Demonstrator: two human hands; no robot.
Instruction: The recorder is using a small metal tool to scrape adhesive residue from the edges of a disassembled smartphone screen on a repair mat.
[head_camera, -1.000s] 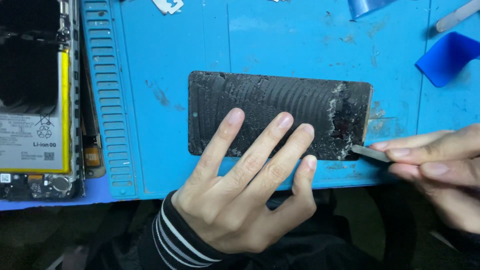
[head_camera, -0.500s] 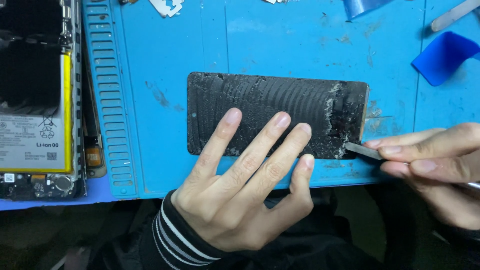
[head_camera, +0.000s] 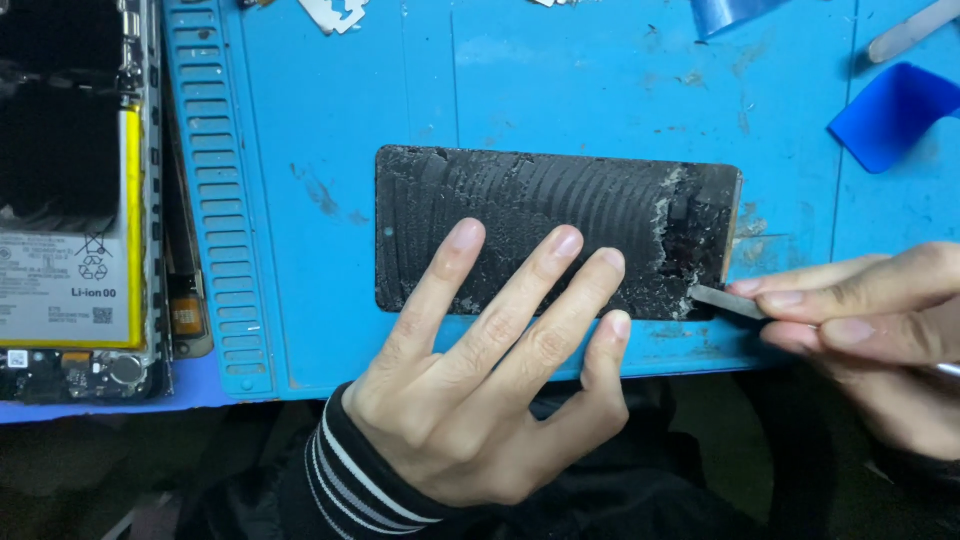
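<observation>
The phone screen panel (head_camera: 540, 230) lies on the work mat (head_camera: 600, 90). An opened phone (head_camera: 70, 200) lies left of the mat; a plastic pick (head_camera: 890, 115) sits at far right, a razor blade (head_camera: 335, 12) behind.

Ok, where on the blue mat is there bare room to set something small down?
The mat is bare above the black panel, between the blade scrap and the blue film. A narrower bare strip lies left of the panel, beside the ribbed edge. The lower right is crowded: left hand, right hand with scraper, blue pick above.
</observation>
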